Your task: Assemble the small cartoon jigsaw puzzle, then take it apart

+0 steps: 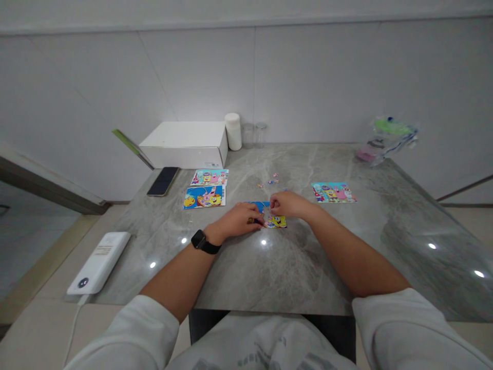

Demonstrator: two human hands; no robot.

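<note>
A partly assembled cartoon puzzle (277, 221) lies on the grey marble table between my hands. My left hand (246, 220), below a black watch, rests on its left side with fingers bent over the pieces. At the puzzle's upper right, my right hand (287, 204) has its fingertips pinched together; what they hold, if anything, is too small to make out. Several loose puzzle pieces (273, 180) are scattered just beyond the hands. Two cartoon cards lie to the left, a blue one (204, 197) below a lighter one (210, 177). To the right is a finished-looking cartoon picture (334, 192).
A white box (185, 144), a white bottle (233, 132) and two clear glasses (254, 136) stand at the back. A phone (163, 181) and a white power bank (99, 262) are at the left. A plastic bag (387, 140) sits at the back right.
</note>
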